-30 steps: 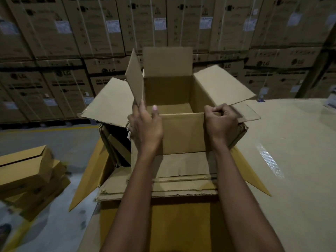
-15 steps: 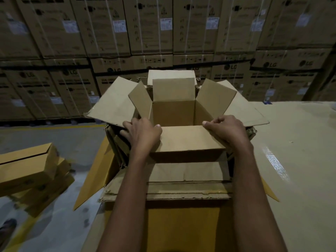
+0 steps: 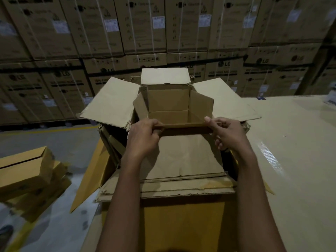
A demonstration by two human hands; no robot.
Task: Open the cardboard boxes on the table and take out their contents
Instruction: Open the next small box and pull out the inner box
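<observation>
A small open cardboard box (image 3: 169,102) sits inside a larger open cardboard box (image 3: 183,157) at the table's left edge. The small box looks empty inside; its side flaps stand up. My left hand (image 3: 143,137) grips the left end of the small box's near flap (image 3: 183,126). My right hand (image 3: 227,133) pinches the right end of the same flap, thumb on top. The flap lies level and I see it edge-on. The large box's four flaps (image 3: 111,102) are spread outward.
The pale table (image 3: 291,170) stretches to the right. Low on the left, flat brown boxes (image 3: 27,171) are stacked on the floor. A wall of strapped cartons (image 3: 145,24) fills the background. A yellow line (image 3: 45,130) marks the grey floor.
The small box has dropped lower into the large box. Both hands have moved from its near wall to the near flap, which they have folded back toward me.
</observation>
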